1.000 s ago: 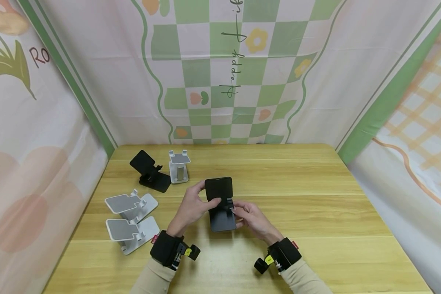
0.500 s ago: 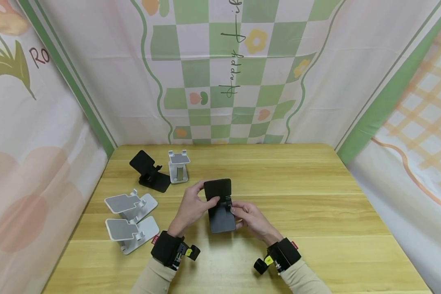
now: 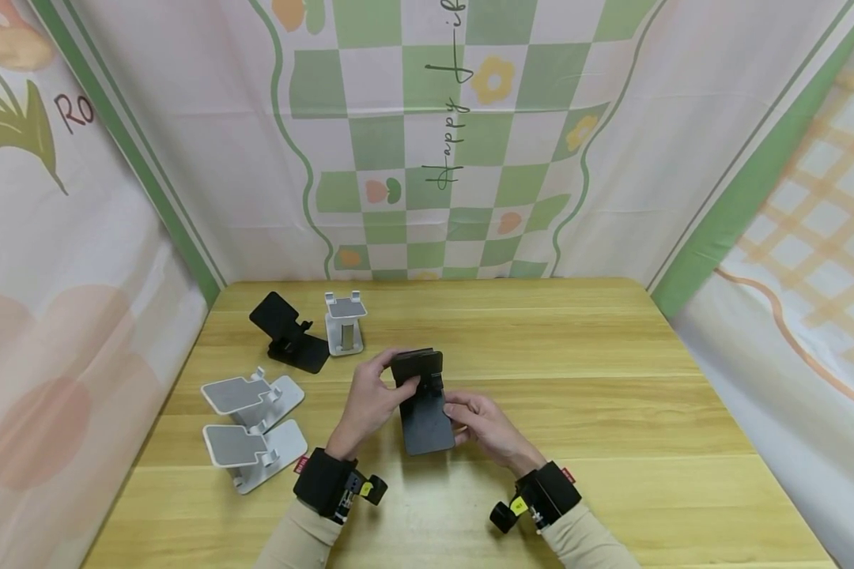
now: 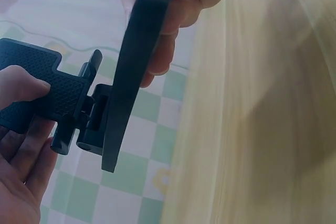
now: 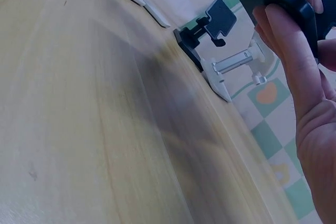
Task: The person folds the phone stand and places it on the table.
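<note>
Both hands hold a black folding phone stand (image 3: 427, 427) above the middle of the table. My left hand (image 3: 370, 399) pinches its upper plate, thumb on the face and fingers behind. The right edge of the base plate is pinched by my right hand (image 3: 487, 427). In the left wrist view, the textured upper plate (image 4: 31, 72) with its two small hooks joins the base (image 4: 134, 66) at a hinge. The right wrist view shows the right fingers (image 5: 286, 40) against the base's underside.
On the table's left stand several other phone stands: a black one (image 3: 299, 348), a white one (image 3: 345, 336) beside it, and two white ones with grey pads, one at the rear (image 3: 238, 393) and one nearer (image 3: 238, 444). A patterned curtain (image 3: 434, 245) hangs behind the wooden table (image 3: 576, 356).
The held stand's upper plate has tipped, now looking shorter, with its top edge showing. The stand has shifted slightly down and left in view. Both hands keep their grip.
</note>
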The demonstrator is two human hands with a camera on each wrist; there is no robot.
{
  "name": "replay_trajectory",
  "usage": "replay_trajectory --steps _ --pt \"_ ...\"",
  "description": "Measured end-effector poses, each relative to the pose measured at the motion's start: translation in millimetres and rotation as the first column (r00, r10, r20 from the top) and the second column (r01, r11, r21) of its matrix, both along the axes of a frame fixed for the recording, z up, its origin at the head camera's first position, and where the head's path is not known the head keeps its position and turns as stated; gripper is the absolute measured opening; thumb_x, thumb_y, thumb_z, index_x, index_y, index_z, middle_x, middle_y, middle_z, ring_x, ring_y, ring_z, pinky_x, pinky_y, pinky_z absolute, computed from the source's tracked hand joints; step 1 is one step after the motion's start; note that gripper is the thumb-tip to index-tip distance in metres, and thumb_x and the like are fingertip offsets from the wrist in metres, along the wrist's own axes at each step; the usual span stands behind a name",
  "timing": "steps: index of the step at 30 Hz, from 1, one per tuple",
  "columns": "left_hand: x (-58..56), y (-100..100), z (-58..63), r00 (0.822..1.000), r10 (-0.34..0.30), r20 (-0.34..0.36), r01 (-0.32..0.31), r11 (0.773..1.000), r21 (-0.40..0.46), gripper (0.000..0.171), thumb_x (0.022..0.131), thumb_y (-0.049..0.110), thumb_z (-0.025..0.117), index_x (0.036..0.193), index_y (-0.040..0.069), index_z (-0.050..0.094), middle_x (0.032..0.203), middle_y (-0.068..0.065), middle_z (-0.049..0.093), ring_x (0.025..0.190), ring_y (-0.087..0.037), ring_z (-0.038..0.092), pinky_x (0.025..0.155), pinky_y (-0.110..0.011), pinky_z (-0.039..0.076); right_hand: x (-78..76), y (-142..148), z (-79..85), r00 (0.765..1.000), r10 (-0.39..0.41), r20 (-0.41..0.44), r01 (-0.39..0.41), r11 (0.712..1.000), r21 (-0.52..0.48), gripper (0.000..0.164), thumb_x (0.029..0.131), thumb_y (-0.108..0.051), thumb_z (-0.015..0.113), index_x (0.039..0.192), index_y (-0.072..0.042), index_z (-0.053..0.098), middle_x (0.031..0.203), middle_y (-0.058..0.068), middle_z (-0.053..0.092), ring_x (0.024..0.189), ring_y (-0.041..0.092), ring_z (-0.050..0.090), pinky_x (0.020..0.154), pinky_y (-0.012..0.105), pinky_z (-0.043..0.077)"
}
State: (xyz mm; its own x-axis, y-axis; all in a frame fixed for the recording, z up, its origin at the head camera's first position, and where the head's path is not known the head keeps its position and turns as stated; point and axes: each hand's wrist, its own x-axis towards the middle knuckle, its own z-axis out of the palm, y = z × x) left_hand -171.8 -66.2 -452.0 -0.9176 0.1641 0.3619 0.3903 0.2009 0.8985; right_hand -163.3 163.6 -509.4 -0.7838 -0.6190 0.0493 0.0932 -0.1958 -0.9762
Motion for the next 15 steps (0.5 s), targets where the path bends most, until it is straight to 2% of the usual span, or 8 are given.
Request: replay_trajectory --steps 15 --pt "-0.2 -0.2 -3.1 1.0 0.013 -0.023 -0.012 1.0 0.007 0.035 0.086 -0.007 0.077 0.119 0.003 0.072 0.114 -0.014 0.074 0.113 -0.031 0.067 0.101 -0.052 0.05 0.4 -1.0 -0.3 1.0 0.01 -0.009 -0.01 1.0 0.007 0.047 0.11 -0.009 0.043 0.142 0.025 0.038 0.113 0.004 0.077 0.093 0.018 0.076 0.072 0.029 0.063"
